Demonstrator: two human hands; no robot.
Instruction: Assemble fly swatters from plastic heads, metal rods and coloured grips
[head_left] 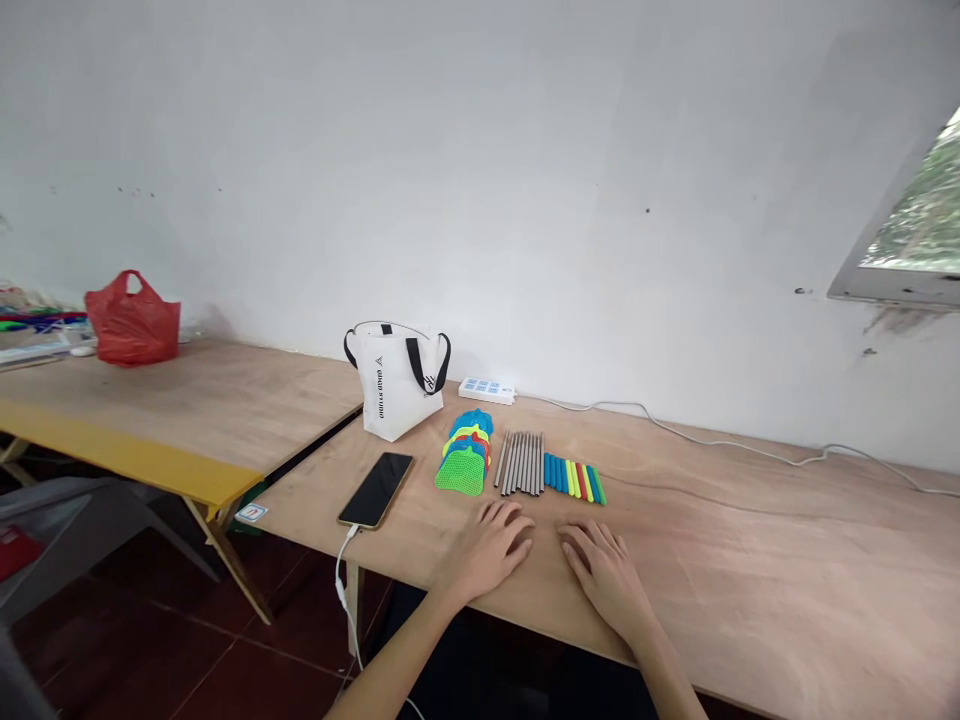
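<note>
left hand [487, 545], right hand [606, 572] — fingers loosely spread on table [772, 570]; mesh paddles [461, 471], metal tubes [522, 464], coloured sticks [574, 480] — just beyond

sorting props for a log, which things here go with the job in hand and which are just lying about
Likely in the job, nearest the open left hand and right hand:
mesh pieces
grey tubes
coloured sticks

Probably just lying about:
phone
white bag
power strip
red bag

On the white tote bag [397, 405], near nine o'clock from view centre, black letters [380, 394] read "STUDIO", after one unclear word.
</note>
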